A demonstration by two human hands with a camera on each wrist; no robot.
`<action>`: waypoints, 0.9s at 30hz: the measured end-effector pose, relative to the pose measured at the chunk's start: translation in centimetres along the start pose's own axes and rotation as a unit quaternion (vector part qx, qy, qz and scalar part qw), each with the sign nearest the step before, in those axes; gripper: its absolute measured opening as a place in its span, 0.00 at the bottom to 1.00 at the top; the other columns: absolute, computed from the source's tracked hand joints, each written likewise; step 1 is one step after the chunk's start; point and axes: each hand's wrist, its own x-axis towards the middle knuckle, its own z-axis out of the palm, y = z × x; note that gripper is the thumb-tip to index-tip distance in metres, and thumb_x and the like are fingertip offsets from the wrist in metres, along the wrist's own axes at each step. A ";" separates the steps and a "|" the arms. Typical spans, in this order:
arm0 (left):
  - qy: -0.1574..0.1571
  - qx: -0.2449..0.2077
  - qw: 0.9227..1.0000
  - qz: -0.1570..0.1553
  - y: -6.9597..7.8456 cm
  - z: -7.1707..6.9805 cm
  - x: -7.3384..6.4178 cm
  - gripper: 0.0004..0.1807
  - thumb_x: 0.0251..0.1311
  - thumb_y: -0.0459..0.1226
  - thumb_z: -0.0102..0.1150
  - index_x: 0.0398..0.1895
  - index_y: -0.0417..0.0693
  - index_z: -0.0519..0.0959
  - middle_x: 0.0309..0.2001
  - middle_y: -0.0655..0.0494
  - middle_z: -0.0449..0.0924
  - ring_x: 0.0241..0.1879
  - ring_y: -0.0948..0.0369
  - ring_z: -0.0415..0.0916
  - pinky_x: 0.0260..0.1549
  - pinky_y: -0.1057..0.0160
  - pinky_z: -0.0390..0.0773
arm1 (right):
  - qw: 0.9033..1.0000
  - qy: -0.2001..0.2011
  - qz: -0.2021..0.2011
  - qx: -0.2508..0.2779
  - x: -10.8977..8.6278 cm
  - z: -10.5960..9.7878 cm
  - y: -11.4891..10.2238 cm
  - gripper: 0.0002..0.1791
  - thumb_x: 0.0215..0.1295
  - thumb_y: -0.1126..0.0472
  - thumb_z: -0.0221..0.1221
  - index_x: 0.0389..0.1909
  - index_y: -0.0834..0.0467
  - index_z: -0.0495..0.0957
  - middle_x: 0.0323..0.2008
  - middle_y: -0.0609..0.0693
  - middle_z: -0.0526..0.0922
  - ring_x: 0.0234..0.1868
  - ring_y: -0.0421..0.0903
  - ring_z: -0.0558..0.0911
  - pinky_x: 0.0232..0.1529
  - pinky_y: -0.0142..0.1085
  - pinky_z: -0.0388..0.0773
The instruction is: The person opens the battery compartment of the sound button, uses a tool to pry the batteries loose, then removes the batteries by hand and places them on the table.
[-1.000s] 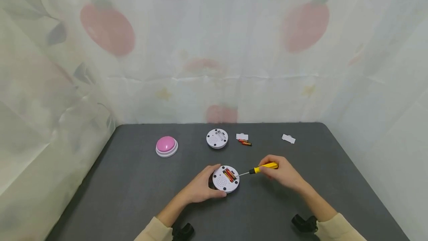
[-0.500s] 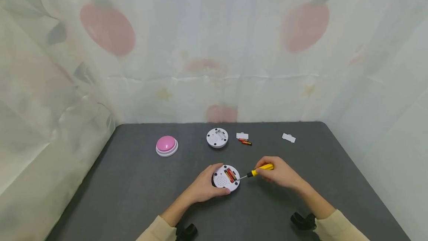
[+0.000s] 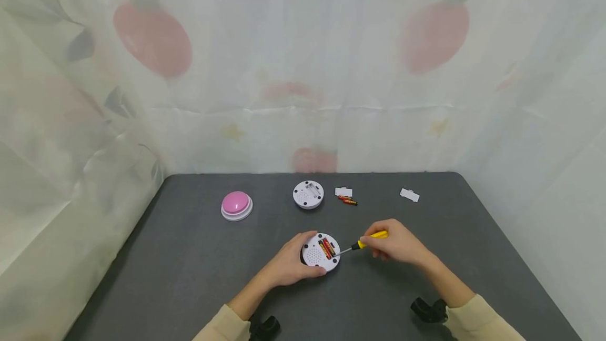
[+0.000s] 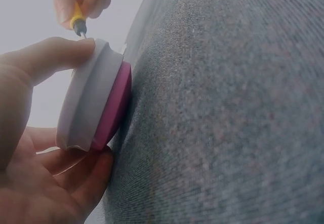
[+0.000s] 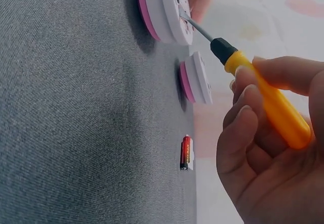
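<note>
My left hand (image 3: 287, 264) grips a round white push-button buzzer (image 3: 312, 257) by its rim, thumb on one side and fingers on the other. It lies upside down, its pink dome (image 4: 112, 107) towards the grey cloth. Two red-and-black batteries (image 3: 326, 248) sit side by side in its compartment. A yellow-handled screwdriver (image 5: 276, 105) is pinched in my right hand (image 3: 397, 243). Its metal shaft slopes down left, and the tip is at the compartment's edge beside the batteries. In the left wrist view the thumb and the buzzer's rim hide the tip.
Behind stands another upturned buzzer (image 3: 307, 194), its compartment showing bare metal contacts. An upright pink-domed buzzer (image 3: 236, 205) stands at left. Loose batteries (image 3: 349, 202) lie by a white battery cover (image 3: 343, 192); a second cover (image 3: 409, 195) lies farther right. Patterned curtain (image 3: 303, 67) hangs behind the table.
The buzzer and left hand have shifted slightly right. My right hand moved a little left with the screwdriver, then stayed nearly still; its tip remains at the battery compartment.
</note>
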 end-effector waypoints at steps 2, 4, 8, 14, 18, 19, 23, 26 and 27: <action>0.000 -0.001 1.000 0.000 0.1 0.0 0.0 0.50 0.48 0.52 0.77 0.72 0.41 0.67 0.64 0.47 0.73 0.58 0.53 0.71 0.57 0.47 0.70 | 1.000 0.004 -0.004 -0.006 -0.1 0.1 0.0 0.09 0.68 0.53 0.65 0.38 0.55 0.85 0.23 0.50 0.80 0.20 0.46 0.77 0.23 0.38 0.77; 0.000 -0.002 1.000 0.000 0.1 0.0 -0.1 0.50 0.48 0.52 0.77 0.72 0.41 0.67 0.64 0.47 0.73 0.58 0.53 0.71 0.57 0.48 0.70 | 1.000 0.012 -0.011 -0.009 -0.2 0.2 0.2 0.08 0.68 0.53 0.66 0.39 0.54 0.85 0.25 0.49 0.80 0.21 0.45 0.77 0.24 0.37 0.76; -0.002 -0.003 1.000 -0.003 0.0 0.0 -0.1 0.49 0.48 0.52 0.77 0.72 0.42 0.67 0.64 0.47 0.73 0.58 0.53 0.71 0.57 0.47 0.70 | 0.998 0.044 -0.042 -0.022 -0.6 0.8 1.0 0.06 0.66 0.54 0.68 0.40 0.49 0.86 0.29 0.46 0.81 0.25 0.42 0.77 0.28 0.34 0.75; 0.002 -0.007 1.000 -0.001 0.0 0.0 0.0 0.50 0.48 0.52 0.76 0.72 0.40 0.67 0.65 0.45 0.73 0.60 0.52 0.71 0.59 0.46 0.69 | 0.993 0.088 -0.072 -0.021 -1.3 1.4 1.9 0.07 0.63 0.57 0.70 0.42 0.49 0.86 0.39 0.45 0.84 0.32 0.41 0.77 0.34 0.34 0.76; 0.004 -0.010 1.000 0.007 0.0 -0.1 -0.1 0.50 0.47 0.52 0.76 0.72 0.39 0.67 0.66 0.43 0.72 0.63 0.50 0.70 0.61 0.45 0.68 | 0.994 0.094 -0.059 -0.005 -1.6 1.5 2.1 0.08 0.63 0.57 0.70 0.43 0.50 0.86 0.41 0.46 0.85 0.34 0.41 0.78 0.35 0.34 0.77; 0.004 -0.012 1.000 0.009 0.0 -0.1 -0.1 0.50 0.47 0.51 0.76 0.72 0.38 0.67 0.66 0.43 0.72 0.64 0.50 0.70 0.62 0.44 0.67 | 0.994 0.093 -0.055 0.001 -1.6 1.5 2.1 0.08 0.63 0.57 0.70 0.43 0.50 0.86 0.41 0.47 0.85 0.34 0.42 0.78 0.35 0.34 0.77; 0.001 -0.014 1.000 0.007 0.1 -0.2 -0.1 0.50 0.48 0.51 0.76 0.72 0.39 0.67 0.66 0.43 0.71 0.64 0.50 0.70 0.62 0.44 0.67 | 0.994 0.094 -0.048 0.021 -1.5 1.4 2.2 0.08 0.63 0.59 0.71 0.42 0.51 0.86 0.39 0.48 0.84 0.32 0.44 0.78 0.32 0.34 0.77; 0.000 -0.014 1.000 0.008 0.1 -0.3 -0.1 0.50 0.48 0.51 0.76 0.72 0.39 0.67 0.66 0.44 0.72 0.63 0.50 0.70 0.61 0.44 0.68 | 0.994 0.091 -0.048 0.031 -1.4 1.2 2.1 0.08 0.63 0.60 0.70 0.43 0.52 0.85 0.39 0.49 0.83 0.31 0.45 0.77 0.31 0.34 0.76; 0.000 -0.013 1.000 0.009 0.1 -0.3 -0.1 0.50 0.48 0.51 0.76 0.72 0.39 0.67 0.66 0.44 0.72 0.63 0.50 0.70 0.61 0.44 0.68 | 0.994 0.091 -0.047 0.035 -1.3 1.1 2.0 0.08 0.63 0.60 0.70 0.43 0.52 0.85 0.39 0.49 0.82 0.31 0.45 0.77 0.31 0.34 0.76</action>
